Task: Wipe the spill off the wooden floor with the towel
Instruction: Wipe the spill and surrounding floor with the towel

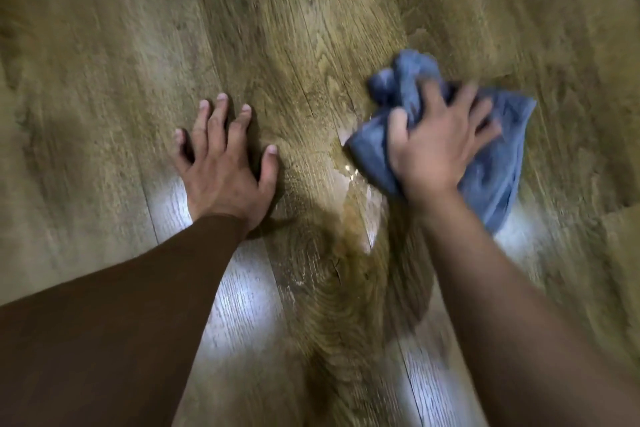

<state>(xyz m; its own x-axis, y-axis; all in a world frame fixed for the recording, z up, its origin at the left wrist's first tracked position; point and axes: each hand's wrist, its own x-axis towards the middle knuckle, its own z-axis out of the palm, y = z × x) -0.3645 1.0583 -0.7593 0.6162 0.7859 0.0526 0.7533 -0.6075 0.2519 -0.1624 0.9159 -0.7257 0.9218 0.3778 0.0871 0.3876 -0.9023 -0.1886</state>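
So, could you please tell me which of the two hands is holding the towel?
The right hand: its fingers grip the bunched blue towel, while the left hand lies flat and spread on the bare floor.

Brightness: dim, warm, with a yellow-brown cast over the wooden floor (104, 45).
Glare: pale white patches on the boards below the left hand (221, 166), beside its sleeve (104, 322), and below the right hand (433, 146).
Wet sheen: glinting on the spill (353, 215) between the hands.
Shadows: soft and dark under the left palm and fingers, broader between the forearms.
Blur: strong smearing on the right hand, the towel (498, 166) and the floor beyond; left hand sharper.
Edges: wide-angle bending of plank lines.
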